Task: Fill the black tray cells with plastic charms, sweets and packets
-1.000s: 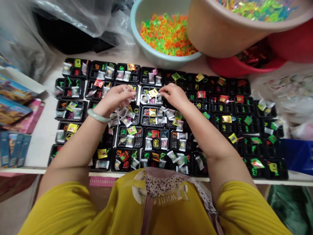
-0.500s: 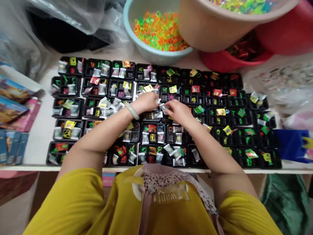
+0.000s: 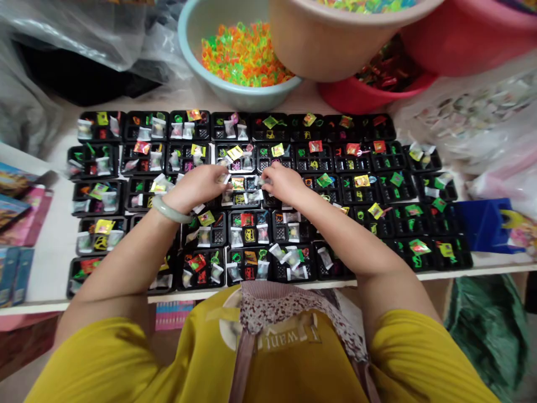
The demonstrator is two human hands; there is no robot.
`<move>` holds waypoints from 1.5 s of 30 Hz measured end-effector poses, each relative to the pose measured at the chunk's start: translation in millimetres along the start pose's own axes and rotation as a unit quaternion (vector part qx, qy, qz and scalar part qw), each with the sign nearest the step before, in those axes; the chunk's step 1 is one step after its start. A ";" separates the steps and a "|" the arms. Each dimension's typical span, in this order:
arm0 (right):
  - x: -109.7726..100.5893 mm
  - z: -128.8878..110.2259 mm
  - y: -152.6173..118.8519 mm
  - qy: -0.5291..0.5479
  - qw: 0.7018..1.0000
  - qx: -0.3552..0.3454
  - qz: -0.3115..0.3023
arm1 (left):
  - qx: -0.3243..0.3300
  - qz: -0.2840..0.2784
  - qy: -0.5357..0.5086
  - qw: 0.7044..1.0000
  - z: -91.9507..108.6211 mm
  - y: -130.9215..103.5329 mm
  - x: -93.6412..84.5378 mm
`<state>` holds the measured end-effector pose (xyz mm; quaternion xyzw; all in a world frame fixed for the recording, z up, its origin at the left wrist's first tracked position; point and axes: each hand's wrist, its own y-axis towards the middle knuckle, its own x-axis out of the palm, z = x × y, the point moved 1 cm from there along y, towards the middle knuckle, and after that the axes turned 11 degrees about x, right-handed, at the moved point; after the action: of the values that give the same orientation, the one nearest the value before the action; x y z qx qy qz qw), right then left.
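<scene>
Rows of black compartment trays (image 3: 247, 228) hold small wrapped packets and coloured plastic pieces. My left hand (image 3: 200, 184), with a pale bangle (image 3: 170, 210) at the wrist, is closed on a clear-wrapped packet (image 3: 224, 178) over the third row from the back. To its right, my right hand (image 3: 280, 182) pinches another whitish packet (image 3: 263, 181) at its fingertips. Between the hands, a tray holds a yellow-red packet (image 3: 238, 183), a yellow piece (image 3: 239, 198) and clear-wrapped packets at its sides.
Behind the trays stand a light blue basin (image 3: 239, 95) of orange and green pieces, a beige tub (image 3: 327, 50) and a red basin (image 3: 356, 101). A blue holder (image 3: 482, 229) is at the right, boxes (image 3: 20, 224) at the left. Plastic bags (image 3: 486, 123) lie at the back right.
My left hand has moved left and my right hand slightly left, and the tray between them shows more. The whole view has shifted, with the trays and basins further left.
</scene>
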<state>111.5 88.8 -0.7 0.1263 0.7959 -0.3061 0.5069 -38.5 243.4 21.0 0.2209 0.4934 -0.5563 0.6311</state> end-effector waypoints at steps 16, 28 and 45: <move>-20.2 18.5 59.0 0.089 0.991 0.060 0.074 | 0.134 -0.032 0.098 0.986 66.8 54.2 25.9; 5.6 52.5 -55.5 0.013 0.998 0.067 -0.004 | 0.119 -0.045 0.068 0.990 62.7 64.9 31.5; -7.1 66.9 -50.6 0.019 0.994 0.087 0.070 | 0.106 -0.115 -0.131 0.979 50.4 66.2 8.3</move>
<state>137.7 8.9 3.8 0.2313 0.7649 -0.3355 0.4989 40.5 216.4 16.9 0.1533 0.3668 -0.6983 0.5952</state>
